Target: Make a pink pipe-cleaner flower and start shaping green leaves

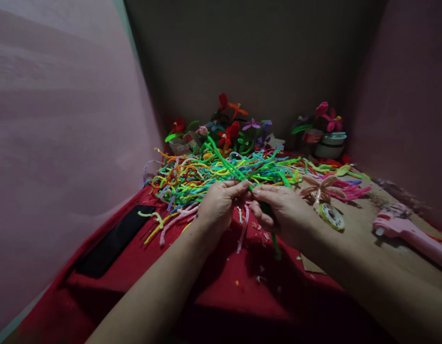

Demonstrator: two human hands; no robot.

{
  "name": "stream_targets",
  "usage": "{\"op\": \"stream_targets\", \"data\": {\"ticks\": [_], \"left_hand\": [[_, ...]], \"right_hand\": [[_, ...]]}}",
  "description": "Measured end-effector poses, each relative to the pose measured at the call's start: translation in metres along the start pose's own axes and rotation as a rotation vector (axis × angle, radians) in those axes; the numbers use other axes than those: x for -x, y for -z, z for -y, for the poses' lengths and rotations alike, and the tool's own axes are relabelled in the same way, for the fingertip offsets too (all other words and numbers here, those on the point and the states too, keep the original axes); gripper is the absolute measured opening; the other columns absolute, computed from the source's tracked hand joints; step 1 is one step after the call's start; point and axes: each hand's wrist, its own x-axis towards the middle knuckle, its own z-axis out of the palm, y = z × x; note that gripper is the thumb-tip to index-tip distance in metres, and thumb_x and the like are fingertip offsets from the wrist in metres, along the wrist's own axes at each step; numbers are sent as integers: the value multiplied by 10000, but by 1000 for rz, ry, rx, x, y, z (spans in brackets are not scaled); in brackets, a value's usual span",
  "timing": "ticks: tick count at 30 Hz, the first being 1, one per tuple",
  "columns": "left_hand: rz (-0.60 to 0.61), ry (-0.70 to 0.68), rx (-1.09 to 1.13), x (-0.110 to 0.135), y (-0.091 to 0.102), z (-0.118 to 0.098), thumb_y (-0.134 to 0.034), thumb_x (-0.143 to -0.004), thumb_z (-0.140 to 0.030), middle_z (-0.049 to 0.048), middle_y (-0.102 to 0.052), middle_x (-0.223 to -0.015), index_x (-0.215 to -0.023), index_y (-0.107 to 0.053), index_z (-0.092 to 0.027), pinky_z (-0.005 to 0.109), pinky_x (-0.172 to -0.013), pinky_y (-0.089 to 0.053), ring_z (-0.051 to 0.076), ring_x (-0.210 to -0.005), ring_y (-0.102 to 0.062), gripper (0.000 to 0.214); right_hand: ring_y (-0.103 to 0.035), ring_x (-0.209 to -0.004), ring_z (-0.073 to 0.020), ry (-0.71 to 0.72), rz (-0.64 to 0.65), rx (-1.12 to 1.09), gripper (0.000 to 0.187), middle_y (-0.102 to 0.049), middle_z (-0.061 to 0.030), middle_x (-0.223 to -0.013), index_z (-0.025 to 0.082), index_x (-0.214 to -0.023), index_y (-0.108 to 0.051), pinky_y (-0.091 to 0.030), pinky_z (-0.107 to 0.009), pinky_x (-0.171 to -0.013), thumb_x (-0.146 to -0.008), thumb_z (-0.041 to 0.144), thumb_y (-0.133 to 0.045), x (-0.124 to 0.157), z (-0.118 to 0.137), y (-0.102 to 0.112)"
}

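Note:
Green pipe cleaners (pixel 223 160) run through both hands, their long ends slanting up and to the left over the pile. My left hand (pixel 223 203) pinches them between thumb and forefinger. Close beside it, my right hand (pixel 278 208) grips the same green stems, fingers curled, and a green end hangs down below its palm. The two sets of fingertips nearly meet. Just beyond the hands spreads a large heap of multicoloured pipe cleaners (pixel 192 174).
A black phone (pixel 115 241) lies at left on the red cloth (pixel 221 301). On the right are a brown pipe-cleaner flower (pixel 319 188), a tape roll (pixel 331 216) and a pink glue gun (pixel 407 229) on cardboard. Finished flowers (pixel 228 134) and a lidded jar (pixel 330 145) stand behind.

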Motion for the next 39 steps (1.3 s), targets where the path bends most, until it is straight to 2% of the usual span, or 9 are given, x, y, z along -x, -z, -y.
{"op": "stream_targets", "data": {"ticks": [12,16,19,22,25,27,33,36,39], "left_hand": [[-167,-225,-162,3,-3,-4,-672,-658,-245,-55,-473,-544,-645,-543,-139,188,-448,-316,43,-449,-404,167],[-77,-261,-163,6,-3,-5,-649,-686,-235,-43,-527,-664,-772,-590,-158,196,-501,-370,48,-499,-437,130],[-19,-287,-356,9,-2,-8,-619,-722,-245,-12,-577,-737,-850,-640,-176,216,-593,-411,85,-609,-506,148],[-26,-417,-659,11,-2,-12,-592,-746,-212,20,-601,-820,-867,-680,-177,235,-716,-412,127,-777,-538,154],[-30,-492,-767,11,-3,-14,-587,-750,-196,28,-596,-864,-888,-686,-182,248,-780,-395,144,-857,-530,170],[6,-401,-671,10,-4,-14,-594,-753,-234,25,-601,-849,-911,-674,-178,252,-766,-399,139,-822,-538,186],[144,33,32,6,-4,-10,-703,-651,-208,-3,-587,-706,-895,-612,-129,208,-607,-422,65,-578,-528,272],[108,69,129,6,-4,-10,-704,-634,-152,-19,-553,-628,-719,-595,-119,198,-599,-436,52,-544,-518,142],[50,52,130,7,-5,-9,-694,-638,-167,-26,-514,-533,-584,-529,-126,192,-535,-412,62,-508,-503,178]], "right_hand": [[-373,-302,-41,-3,10,-33,144,-541,28,-478,129,-751,-610,-200,-158,-282,-724,253,-542,1,-1,8],[-338,-278,-37,-25,55,-67,127,-522,34,-425,135,-727,-606,-187,-161,-295,-735,235,-528,2,1,8],[-286,-257,-34,-17,90,-88,113,-468,52,-365,137,-708,-600,-159,-168,-289,-735,207,-515,4,3,9],[-217,-261,-27,-39,110,-115,109,-393,77,-338,137,-700,-595,-133,-166,-286,-732,205,-516,6,5,13],[-157,-278,-26,-51,133,-128,103,-311,98,-337,141,-681,-582,-113,-164,-281,-731,214,-530,6,8,17],[-132,-282,-29,-57,148,-114,100,-263,109,-335,150,-671,-570,-109,-162,-275,-737,216,-535,6,9,19],[-118,-276,-34,-72,188,-78,113,-236,117,-325,169,-653,-541,-121,-153,-261,-750,225,-527,7,9,17],[-121,-270,-34,-55,181,-90,114,-244,116,-317,172,-645,-534,-124,-153,-262,-745,225,-518,8,7,14],[-119,-270,-34,-15,138,-108,102,-242,118,-312,175,-650,-533,-123,-154,-266,-738,224,-514,8,6,11]]}}
